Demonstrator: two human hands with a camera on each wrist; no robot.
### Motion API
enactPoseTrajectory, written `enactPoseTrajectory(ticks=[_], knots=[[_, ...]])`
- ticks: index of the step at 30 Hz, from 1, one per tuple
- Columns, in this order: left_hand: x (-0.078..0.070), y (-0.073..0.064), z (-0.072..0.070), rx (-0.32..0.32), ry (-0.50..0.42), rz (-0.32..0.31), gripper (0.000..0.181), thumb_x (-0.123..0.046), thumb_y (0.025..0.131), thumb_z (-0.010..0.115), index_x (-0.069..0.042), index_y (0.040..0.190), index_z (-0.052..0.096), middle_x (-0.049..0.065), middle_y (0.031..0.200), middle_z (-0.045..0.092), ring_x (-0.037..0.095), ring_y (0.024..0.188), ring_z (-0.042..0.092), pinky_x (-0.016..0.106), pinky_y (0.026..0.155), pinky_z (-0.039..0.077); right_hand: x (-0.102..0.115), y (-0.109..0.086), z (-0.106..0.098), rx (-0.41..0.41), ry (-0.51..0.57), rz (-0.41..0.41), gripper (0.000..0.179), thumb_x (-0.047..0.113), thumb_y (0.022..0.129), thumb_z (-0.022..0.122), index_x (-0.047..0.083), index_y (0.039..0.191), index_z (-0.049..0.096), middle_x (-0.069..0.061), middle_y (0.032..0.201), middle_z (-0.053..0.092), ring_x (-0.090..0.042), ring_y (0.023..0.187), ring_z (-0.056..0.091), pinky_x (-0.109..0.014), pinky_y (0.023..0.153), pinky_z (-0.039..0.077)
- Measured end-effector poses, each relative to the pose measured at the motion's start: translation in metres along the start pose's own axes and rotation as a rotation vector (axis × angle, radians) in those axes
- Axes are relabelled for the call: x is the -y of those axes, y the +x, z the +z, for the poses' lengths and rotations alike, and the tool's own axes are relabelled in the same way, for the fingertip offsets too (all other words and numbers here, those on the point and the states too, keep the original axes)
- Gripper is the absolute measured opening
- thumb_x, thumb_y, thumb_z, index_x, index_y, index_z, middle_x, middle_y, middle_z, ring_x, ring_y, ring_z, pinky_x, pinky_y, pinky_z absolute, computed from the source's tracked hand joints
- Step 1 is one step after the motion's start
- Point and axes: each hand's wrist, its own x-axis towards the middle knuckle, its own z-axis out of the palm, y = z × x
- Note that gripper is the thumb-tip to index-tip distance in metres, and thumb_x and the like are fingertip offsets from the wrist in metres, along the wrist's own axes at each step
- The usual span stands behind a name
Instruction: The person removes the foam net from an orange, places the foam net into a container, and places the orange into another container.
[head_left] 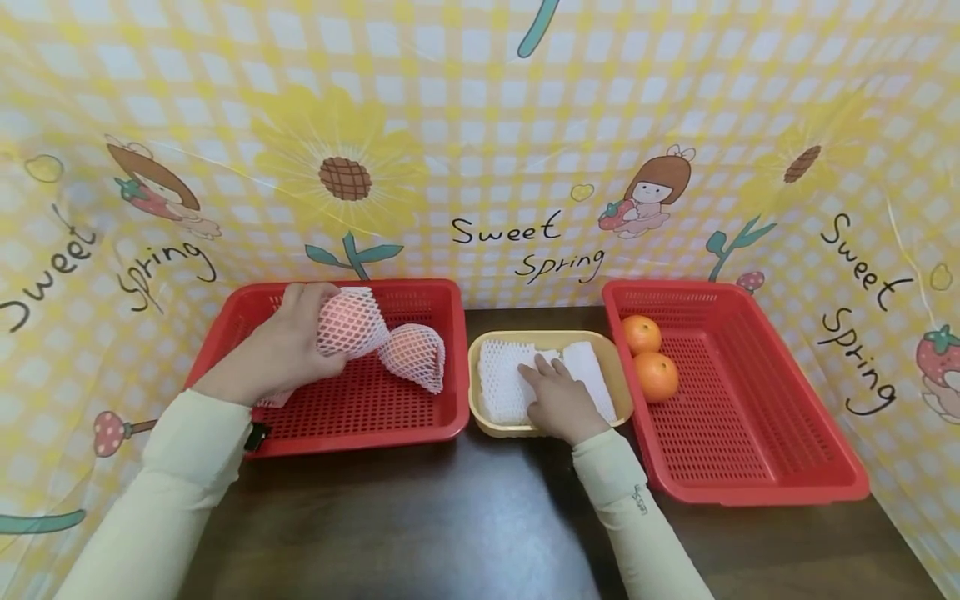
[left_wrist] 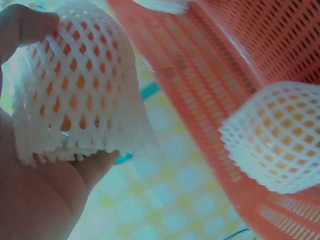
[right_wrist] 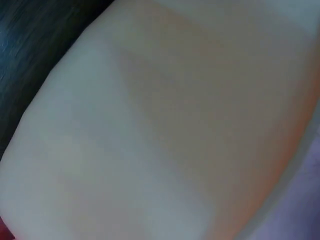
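My left hand [head_left: 296, 342] grips an orange in a white foam net [head_left: 351, 321] above the left red basket [head_left: 423, 429]. In the left wrist view, the thumb and fingers curl round this netted orange [left_wrist: 80, 85]. A second netted orange [head_left: 412, 354] lies in that basket at its right side. Part of another white net [head_left: 275, 399] shows below my left wrist. My right hand [head_left: 562, 396] reaches into the yellow basket [head_left: 480, 423], its fingers touching the flat white foam nets [head_left: 506, 379]. Blurred pale surfaces fill the right wrist view, which hides that hand's fingers.
A right red basket [head_left: 750, 492] holds two bare oranges [head_left: 657, 377] along its left wall. All three baskets stand in a row on the dark table [head_left: 420, 517]. A yellow checked cloth [head_left: 480, 150] hangs behind and at both sides.
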Motion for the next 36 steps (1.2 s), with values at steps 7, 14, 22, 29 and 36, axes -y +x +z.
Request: enactPoseTrajectory(ticks=[7,14,22,29,36], knots=[[-0.043,-0.031,0.001,-0.056,-0.160,0.135,0.087,-0.020,0.077,0.086,-0.012,0.144,0.030,0.013,0.134,0.038,0.030,0.109,0.051,0.054,0.088,0.049,0.008,-0.013,-0.010,-0.319,0.045,-0.118,0.034,0.011,0.090,0.067,0.004,0.122,0.069,-0.022,0.130,0.063,-0.041,0.122,0.056,-0.059,0.094,0.048],[-0.073,-0.050,0.012,-0.080,-0.213,0.339,0.092,-0.016,0.070,0.091,-0.016,0.142,0.032,0.003,0.134,0.041,0.020,0.116,0.049,0.050,0.091,0.050,0.053,-0.041,-0.051,-0.511,0.469,-0.365,0.015,0.007,0.092,0.070,0.008,0.105,0.076,0.000,0.093,0.071,-0.014,0.079,0.062,-0.033,0.070,0.054],[-0.097,-0.056,0.037,-0.128,-0.161,0.580,0.087,-0.017,0.069,0.089,-0.009,0.139,0.038,0.004,0.137,0.041,0.016,0.121,0.047,0.034,0.096,0.048,0.087,-0.065,-0.074,-0.306,0.848,-0.481,0.019,-0.001,0.092,0.071,0.004,0.109,0.076,-0.002,0.092,0.072,-0.014,0.070,0.062,-0.030,0.061,0.054],[-0.110,-0.061,0.050,-0.141,-0.138,0.623,0.084,-0.019,0.069,0.086,-0.010,0.138,0.040,0.004,0.139,0.040,0.016,0.116,0.052,0.034,0.092,0.050,0.084,-0.074,-0.073,-0.359,0.849,-0.527,0.023,-0.006,0.087,0.071,-0.003,0.109,0.075,-0.010,0.112,0.071,-0.021,0.100,0.067,-0.037,0.075,0.059],[-0.121,-0.066,0.051,-0.163,-0.124,0.662,0.084,-0.020,0.068,0.084,-0.008,0.140,0.041,0.007,0.139,0.041,0.015,0.114,0.054,0.031,0.090,0.051,0.080,-0.082,-0.079,-0.117,0.834,-0.564,0.054,-0.002,0.083,0.073,0.003,0.135,0.061,-0.006,0.132,0.063,-0.019,0.111,0.061,-0.036,0.083,0.056]])
